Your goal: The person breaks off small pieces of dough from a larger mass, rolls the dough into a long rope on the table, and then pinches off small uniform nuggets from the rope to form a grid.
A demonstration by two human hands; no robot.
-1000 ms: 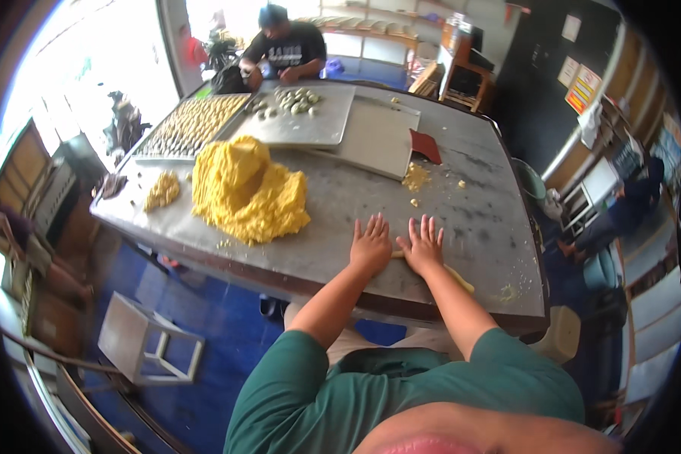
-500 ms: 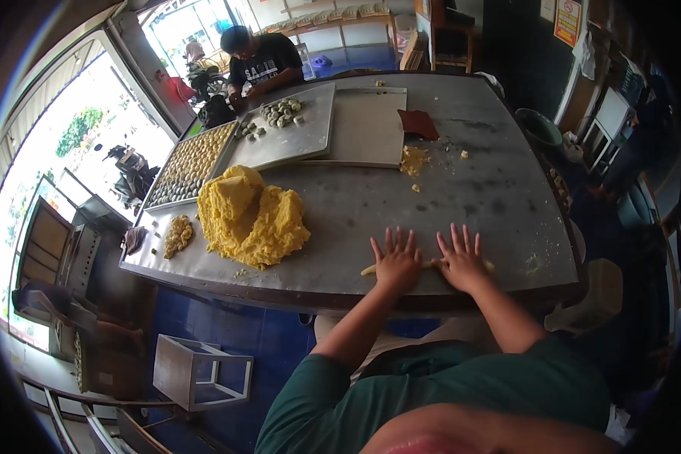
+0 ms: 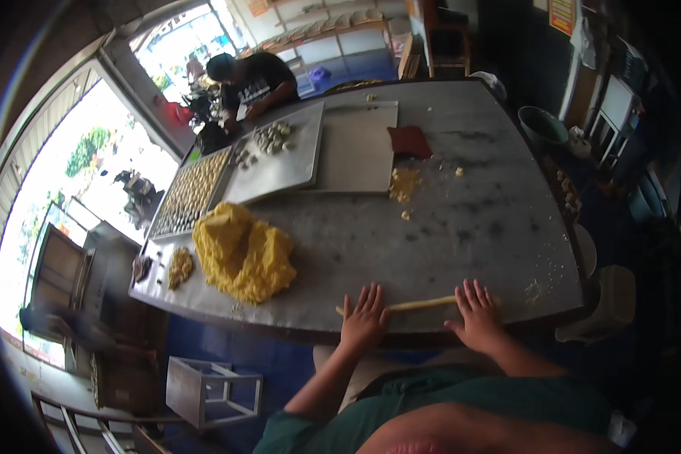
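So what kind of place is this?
Probably a little bakery or pastry workshop. There's a big mound of what looks like yellow dough on the table, small pieces set out in rows, and the left hand and right hand lie over a thin strip.

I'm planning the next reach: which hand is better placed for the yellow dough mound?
Probably the left hand: it's nearer the yellow dough mound; the right hand is farther right along the thin roll.

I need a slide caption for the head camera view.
Left hand and right hand on a thin dough roll, a yellow dough mound at left.
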